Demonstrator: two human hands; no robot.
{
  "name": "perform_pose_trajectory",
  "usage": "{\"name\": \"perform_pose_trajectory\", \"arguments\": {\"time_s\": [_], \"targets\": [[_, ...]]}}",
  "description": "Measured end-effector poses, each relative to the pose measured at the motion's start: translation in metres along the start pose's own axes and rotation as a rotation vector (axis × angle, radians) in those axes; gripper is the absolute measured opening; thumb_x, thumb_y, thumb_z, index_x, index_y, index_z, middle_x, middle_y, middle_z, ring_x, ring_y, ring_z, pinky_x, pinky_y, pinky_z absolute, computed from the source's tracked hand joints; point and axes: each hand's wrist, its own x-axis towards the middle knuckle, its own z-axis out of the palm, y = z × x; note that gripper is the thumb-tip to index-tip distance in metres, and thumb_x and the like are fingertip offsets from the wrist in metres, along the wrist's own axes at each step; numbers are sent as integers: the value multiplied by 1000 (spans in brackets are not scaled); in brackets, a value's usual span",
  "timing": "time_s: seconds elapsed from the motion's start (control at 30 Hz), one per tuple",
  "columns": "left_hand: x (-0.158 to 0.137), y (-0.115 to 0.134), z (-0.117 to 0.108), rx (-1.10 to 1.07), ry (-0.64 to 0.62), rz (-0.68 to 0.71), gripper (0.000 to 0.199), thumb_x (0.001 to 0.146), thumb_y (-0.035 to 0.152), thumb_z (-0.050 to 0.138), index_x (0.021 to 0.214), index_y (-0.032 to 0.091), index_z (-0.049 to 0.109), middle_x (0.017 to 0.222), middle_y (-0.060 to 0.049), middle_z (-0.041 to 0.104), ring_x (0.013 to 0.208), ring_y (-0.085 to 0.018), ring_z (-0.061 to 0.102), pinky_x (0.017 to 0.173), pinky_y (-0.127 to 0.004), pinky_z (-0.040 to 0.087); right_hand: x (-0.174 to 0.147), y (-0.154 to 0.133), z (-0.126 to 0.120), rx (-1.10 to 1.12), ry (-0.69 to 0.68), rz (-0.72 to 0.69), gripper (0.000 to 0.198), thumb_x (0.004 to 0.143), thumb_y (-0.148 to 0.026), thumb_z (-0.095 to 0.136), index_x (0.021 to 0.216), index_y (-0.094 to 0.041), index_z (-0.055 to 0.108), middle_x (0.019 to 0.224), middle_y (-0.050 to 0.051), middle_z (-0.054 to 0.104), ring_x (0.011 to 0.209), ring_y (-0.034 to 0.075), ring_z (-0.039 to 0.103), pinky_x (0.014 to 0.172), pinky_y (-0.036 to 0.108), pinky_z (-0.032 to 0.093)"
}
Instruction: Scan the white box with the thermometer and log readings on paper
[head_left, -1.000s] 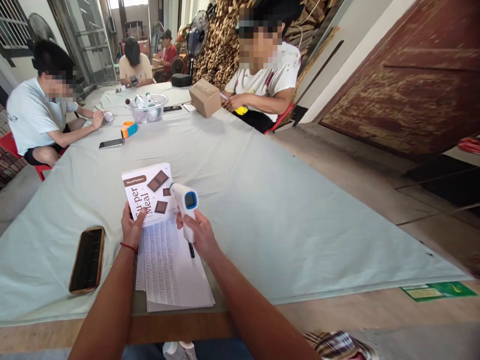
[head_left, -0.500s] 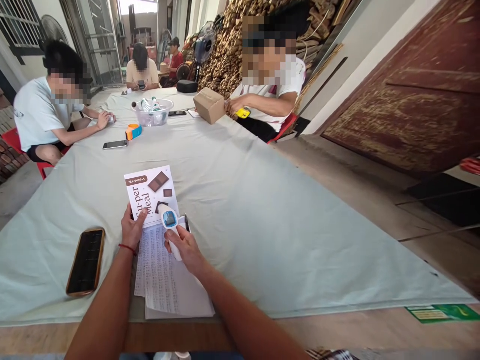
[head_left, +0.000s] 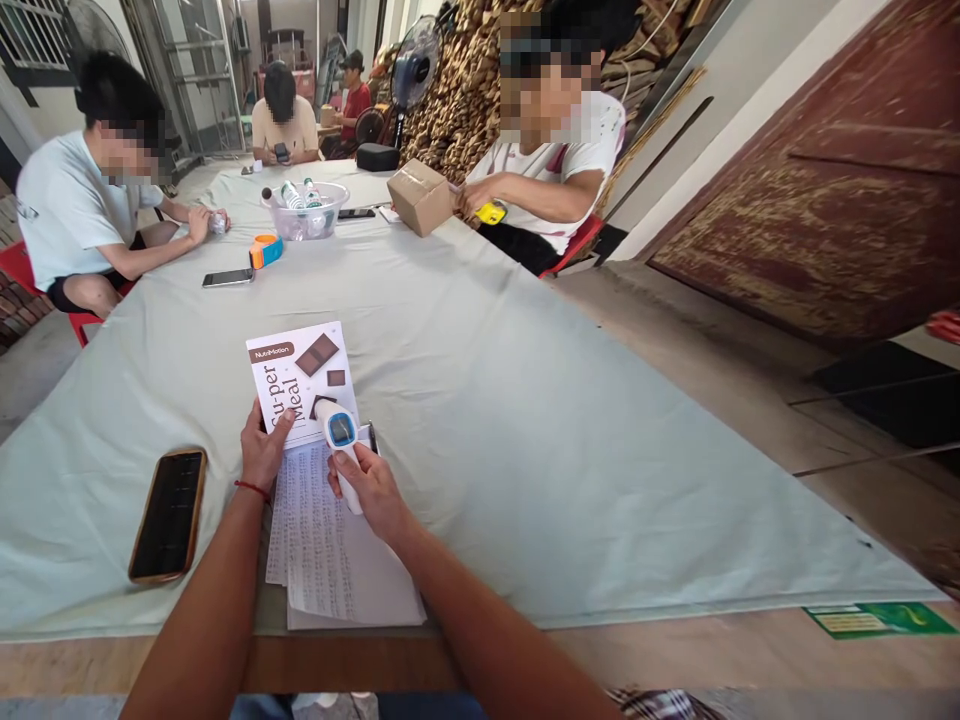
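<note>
My left hand [head_left: 264,447] grips the lower left edge of a white box [head_left: 306,372] printed with "Su-per Meal" and brown chocolate pieces, its thumb across the front. In my right hand [head_left: 373,487] is a white infrared thermometer [head_left: 343,432] with a blue-framed screen facing me. Its front end overlaps the lower part of the box; whether they touch I cannot tell. Beneath both hands lie sheets of paper [head_left: 322,550] covered in rows of writing, on a clipboard whose metal clip shows partly behind the thermometer.
A phone in an orange-edged case [head_left: 168,515] lies left of my forearm. Farther off are another phone [head_left: 229,278], an orange and blue roll-shaped object [head_left: 266,251], a clear basin [head_left: 306,222] of bottles, and a cardboard box [head_left: 421,198]. Several people sit around the cloth-covered table [head_left: 570,450].
My view has shifted slightly. Both hands keep their hold on the box and thermometer, with almost no movement. The person at the right has moved the yellow object a little.
</note>
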Motion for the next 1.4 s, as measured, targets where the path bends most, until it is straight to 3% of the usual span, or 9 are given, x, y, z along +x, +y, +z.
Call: {"name": "perform_pose_trajectory", "arguments": {"time_s": [0.3,0.83,1.13,1.23,1.4], "targets": [[-2,2,0,16,-18,4,45,71,48,74,101,15,68,96,-8,73,83,-22,66,76,-34,53,-1,0,0,-4,9,9,46,79,-65,61,71,-22,51,53,-5,51,51,11,44,55,28,34],[1,-5,1,-15,-4,-1,53,60,41,83,105,18,67,95,-6,74,84,-22,67,77,-35,55,-1,-3,2,26,13,24,47,75,-67,64,70,-22,52,54,-4,54,50,11,45,54,28,36],[-2,-4,1,-2,-16,14,52,67,45,78,108,17,64,97,-7,72,86,-22,66,78,-34,54,-3,-6,2,-26,6,-29,41,79,-62,61,74,-22,52,55,-4,52,52,12,46,56,28,39],[1,-9,-1,-20,102,85,55,69,45,78,112,17,60,104,-8,69,93,-22,65,84,-35,54,-4,-10,1,-82,87,-95,36,78,-58,63,77,-23,53,58,-4,51,55,13,47,57,28,41],[22,-26,-19,-65,468,232,80,64,40,81,128,18,38,124,-12,54,110,-23,60,100,-38,49,-2,-18,-10,-141,309,-149,29,76,-50,65,82,-24,54,61,-4,51,58,14,49,58,28,43]]}}
